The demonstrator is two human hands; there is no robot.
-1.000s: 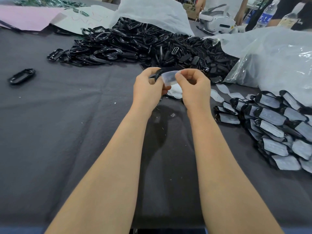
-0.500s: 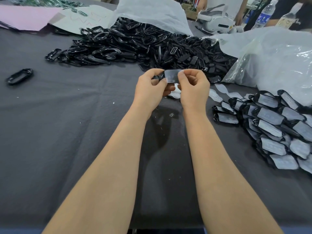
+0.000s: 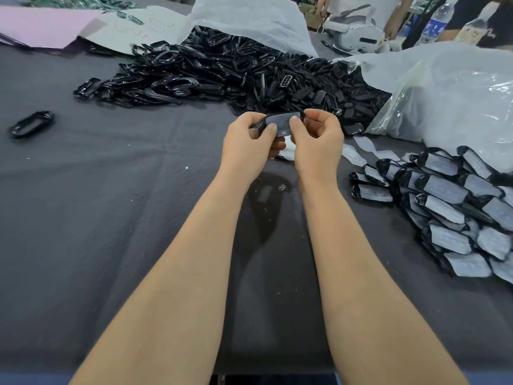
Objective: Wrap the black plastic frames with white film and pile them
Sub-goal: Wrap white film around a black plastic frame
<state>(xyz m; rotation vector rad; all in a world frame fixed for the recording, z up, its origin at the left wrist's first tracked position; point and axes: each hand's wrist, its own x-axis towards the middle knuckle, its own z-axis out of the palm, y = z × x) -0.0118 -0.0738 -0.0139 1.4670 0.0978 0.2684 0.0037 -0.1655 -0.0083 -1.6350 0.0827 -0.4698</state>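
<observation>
Above a table draped in dark grey cloth (image 3: 111, 218), a worker's left hand (image 3: 247, 147) and right hand (image 3: 316, 143) together pinch a single black plastic frame (image 3: 281, 122) with white film across it, thumbs pressed on its near face, fingers curled behind. The frame is held in the air, just in front of a large heap of unwrapped black frames (image 3: 222, 73) spilling from a white sack (image 3: 249, 18). A pile of wrapped frames (image 3: 449, 209) lies at the right, near loose film strips (image 3: 361, 151) and a clear plastic bag (image 3: 449, 101). One stray frame (image 3: 30, 124) sits well apart at the left.
</observation>
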